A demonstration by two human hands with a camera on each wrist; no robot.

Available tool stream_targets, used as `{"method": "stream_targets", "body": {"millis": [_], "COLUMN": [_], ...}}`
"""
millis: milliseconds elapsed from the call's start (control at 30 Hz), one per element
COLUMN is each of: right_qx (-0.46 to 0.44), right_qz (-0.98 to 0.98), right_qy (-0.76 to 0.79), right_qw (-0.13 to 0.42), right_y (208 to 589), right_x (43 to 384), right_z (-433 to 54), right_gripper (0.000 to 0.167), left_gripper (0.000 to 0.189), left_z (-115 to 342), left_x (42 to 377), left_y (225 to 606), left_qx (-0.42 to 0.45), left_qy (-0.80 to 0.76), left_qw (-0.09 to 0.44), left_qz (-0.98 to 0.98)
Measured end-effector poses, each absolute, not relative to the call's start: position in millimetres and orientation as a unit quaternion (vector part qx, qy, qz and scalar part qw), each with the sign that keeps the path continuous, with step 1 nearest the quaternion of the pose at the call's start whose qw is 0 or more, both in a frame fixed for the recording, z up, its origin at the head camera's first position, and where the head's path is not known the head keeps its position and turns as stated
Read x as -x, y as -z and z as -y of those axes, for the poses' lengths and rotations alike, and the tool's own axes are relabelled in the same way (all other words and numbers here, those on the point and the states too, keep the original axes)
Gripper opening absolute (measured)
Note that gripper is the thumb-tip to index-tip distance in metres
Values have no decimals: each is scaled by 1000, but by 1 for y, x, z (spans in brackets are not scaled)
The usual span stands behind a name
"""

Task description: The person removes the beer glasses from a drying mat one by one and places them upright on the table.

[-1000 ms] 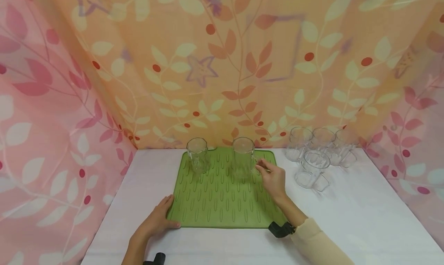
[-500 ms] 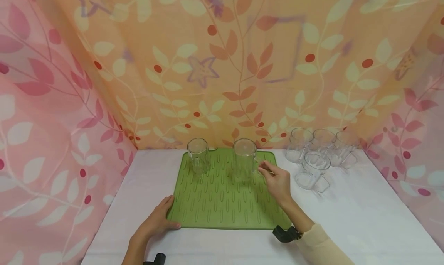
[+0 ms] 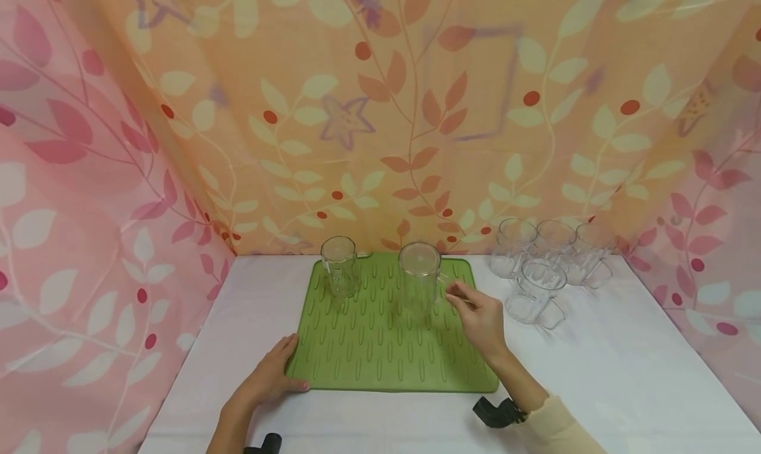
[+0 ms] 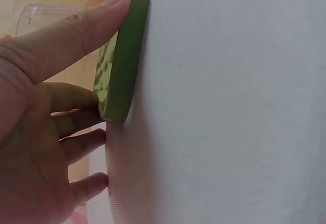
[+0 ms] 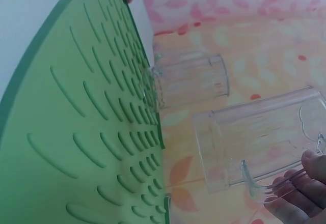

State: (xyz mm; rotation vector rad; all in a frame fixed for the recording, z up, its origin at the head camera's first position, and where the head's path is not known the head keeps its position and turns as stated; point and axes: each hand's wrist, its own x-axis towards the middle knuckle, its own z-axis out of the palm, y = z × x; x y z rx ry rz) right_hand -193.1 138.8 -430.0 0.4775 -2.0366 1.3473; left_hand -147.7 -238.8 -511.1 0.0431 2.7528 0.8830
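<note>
My right hand (image 3: 480, 318) pinches the handle of a clear glass mug (image 3: 419, 279) over the green drying mat (image 3: 386, 348). In the right wrist view the held mug (image 5: 254, 137) shows a gap between its end and the mat's ribbed surface. A second clear mug (image 3: 340, 269) stands on the mat's back left part, its wide round end up. My left hand (image 3: 273, 375) rests at the mat's front left corner, thumb along the front edge and fingers spread by the left edge. The left wrist view shows the thumb (image 4: 86, 30) touching the mat's edge.
Several more clear glass mugs (image 3: 541, 289) stand grouped on the white tabletop (image 3: 618, 368), right of the mat. Orange patterned cloth (image 3: 380, 143) hangs behind the table, with pink cloth (image 3: 119, 256) along the left and right sides.
My right hand and the mug it holds have come a little nearer to me and slightly right. My left hand, the mat and the other mugs have stayed in place.
</note>
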Motion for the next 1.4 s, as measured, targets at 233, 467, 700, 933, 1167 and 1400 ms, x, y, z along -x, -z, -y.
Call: {"method": "stream_targets", "body": {"millis": [233,467,700,933,1167,1400], "right_qx": [-189,-201,-206,-210,-221,-235], "right_qz": [768,760,759,757,753,749], "right_qy": [-518,-532,-530,-528,-527,-522], "right_qw": [327,316,318,324,326,333], "right_y": [448,458,457,458,459,456], "right_x": [197,201,198,196,196,195], "right_z": [-145,-149,-149,-148,-150,-150], "right_gripper": [24,24,25,23,23,23], "left_gripper": [113,114,115,114,116,113], "left_z": [239,242,244,243,242,242], "left_x": [147,149,149,148,148,149], "left_y": [512,514,514,514,515,516], "left_qx": [-6,-18,-19,-17,-9,-15], "left_qy": [-307,-299,-307,-307,-307,-301], "left_qw": [131,120,122,119,126,121], "left_qz": [-943,-946,-944,-944,-943,-946]}}
